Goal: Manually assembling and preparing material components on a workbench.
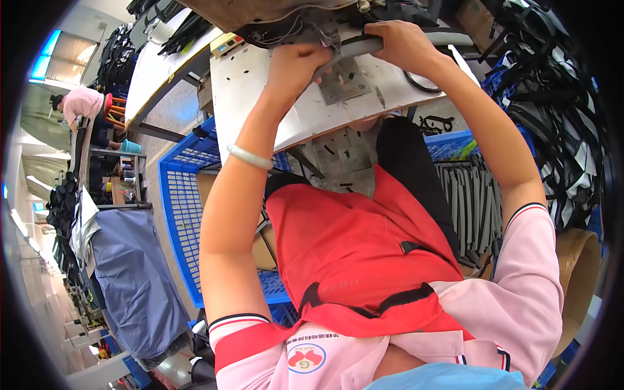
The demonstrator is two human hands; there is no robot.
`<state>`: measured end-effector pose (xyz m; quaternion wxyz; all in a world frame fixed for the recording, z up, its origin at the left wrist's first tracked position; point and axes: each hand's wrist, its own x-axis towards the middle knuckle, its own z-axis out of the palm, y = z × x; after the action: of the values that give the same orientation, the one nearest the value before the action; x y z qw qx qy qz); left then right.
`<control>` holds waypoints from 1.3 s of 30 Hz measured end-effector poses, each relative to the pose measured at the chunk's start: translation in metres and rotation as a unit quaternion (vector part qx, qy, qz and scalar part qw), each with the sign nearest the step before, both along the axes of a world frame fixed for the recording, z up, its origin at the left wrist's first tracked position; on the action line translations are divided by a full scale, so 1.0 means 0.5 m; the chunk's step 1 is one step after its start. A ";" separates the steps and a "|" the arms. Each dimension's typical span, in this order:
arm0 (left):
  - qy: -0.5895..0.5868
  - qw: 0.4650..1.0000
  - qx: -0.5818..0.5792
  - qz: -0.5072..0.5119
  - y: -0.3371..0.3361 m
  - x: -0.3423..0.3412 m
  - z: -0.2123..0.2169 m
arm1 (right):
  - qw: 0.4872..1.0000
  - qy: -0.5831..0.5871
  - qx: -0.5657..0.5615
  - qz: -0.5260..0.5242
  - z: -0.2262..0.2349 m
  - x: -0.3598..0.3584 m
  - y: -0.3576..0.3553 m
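Note:
Under the head of a sewing machine [257, 14] at the top, a curved grey padded strip [361, 47] lies across the metal plate [344, 83] of a white worktable. My left hand [296, 70] is closed on the strip's near left end, close to the needle area. Gripping its upper edge farther right is my right hand [404, 47], thumb and fingers bent round it. A longer grey section [448, 39] runs on past that hand to the right. The machine head and my fingers partly hide the stitching spot.
A blue plastic basket [182, 214] stands left of my legs. On the right, several grey strips [468, 201] hang over a blue crate, beside piled black straps [552, 123]. A small control box [225, 44] sits on the table [240, 84]. Another person [83, 107] bends at the far left.

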<state>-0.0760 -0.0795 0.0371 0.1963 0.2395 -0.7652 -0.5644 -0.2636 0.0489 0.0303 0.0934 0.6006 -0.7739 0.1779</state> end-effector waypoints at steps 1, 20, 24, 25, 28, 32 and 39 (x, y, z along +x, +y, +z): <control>0.008 1.000 0.012 0.008 -0.014 -0.003 0.000 | 1.000 0.000 -0.002 0.007 -0.001 0.000 -0.008; -0.165 0.972 0.122 -0.118 0.079 0.197 -0.079 | 0.975 -0.022 0.058 0.214 -0.007 0.230 0.132; -0.122 0.965 0.191 -0.132 0.089 0.224 -0.027 | 0.986 -0.088 0.032 0.136 0.010 0.126 0.179; -0.113 0.979 0.133 -0.105 0.091 0.214 -0.002 | 0.984 -0.109 0.018 0.139 0.012 0.122 0.180; -0.087 0.994 -0.016 -0.065 0.090 0.185 0.022 | 0.991 -0.017 0.040 0.125 0.044 0.091 0.171; 0.004 0.989 -0.145 -0.032 0.065 0.128 0.000 | 0.996 0.004 0.043 0.073 0.055 0.056 0.154; -0.023 0.996 -0.081 -0.019 0.037 0.084 0.014 | 0.998 -0.022 0.055 0.026 0.047 0.022 0.117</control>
<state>-0.0342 -0.0612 0.0443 0.1865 0.2215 -0.8171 -0.4985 -0.2524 0.1072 0.0537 0.0386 0.6210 -0.7682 0.1506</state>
